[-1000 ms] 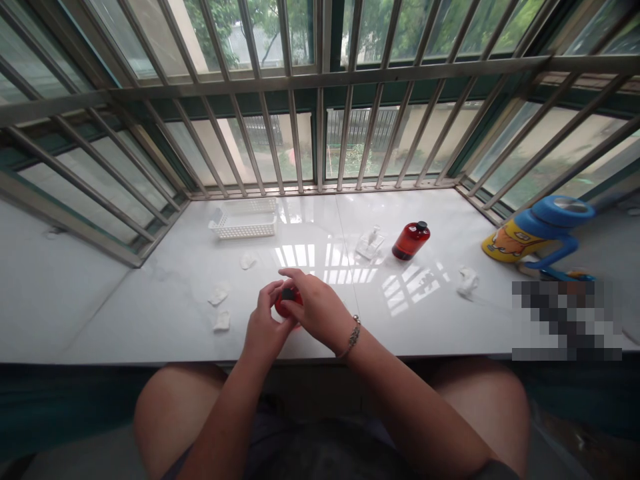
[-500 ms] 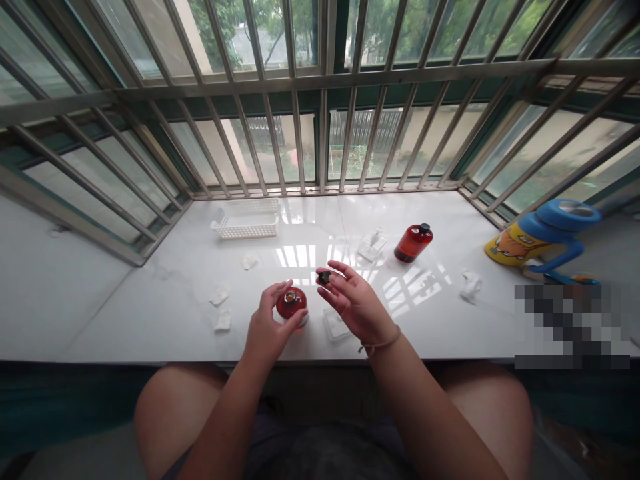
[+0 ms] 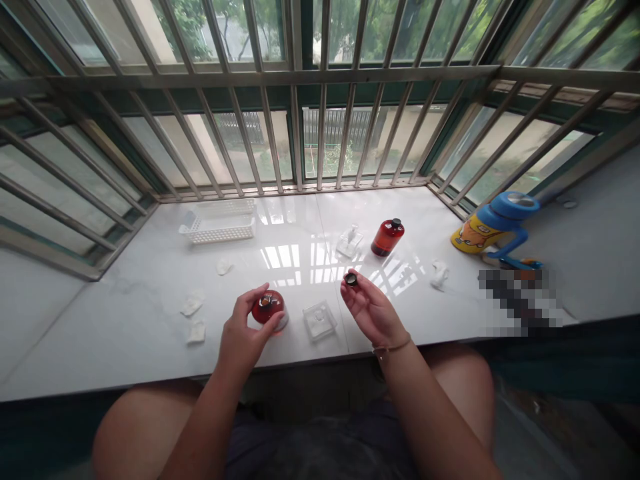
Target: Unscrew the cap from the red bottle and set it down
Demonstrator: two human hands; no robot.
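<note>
My left hand (image 3: 241,332) grips a small red bottle (image 3: 267,308) that stands on the white marble sill (image 3: 125,333), its mouth uncovered. My right hand (image 3: 371,308), palm up, pinches a small black cap (image 3: 351,279) between thumb and fingertips, held apart to the right of the bottle. A clear square plastic piece (image 3: 320,320) lies on the sill between my two hands.
A second red bottle with a black cap (image 3: 387,237) and a clear pump part (image 3: 349,241) lie farther back. A white basket (image 3: 219,223) sits at the back left. Crumpled white wads (image 3: 193,307) (image 3: 440,273) lie around. A blue and yellow cup (image 3: 493,230) stands right. Window bars (image 3: 320,133) close the back.
My right hand twisted the black cap off the red bottle and carried it to the right. The bottle's mouth now shows, and the clear square piece came into sight.
</note>
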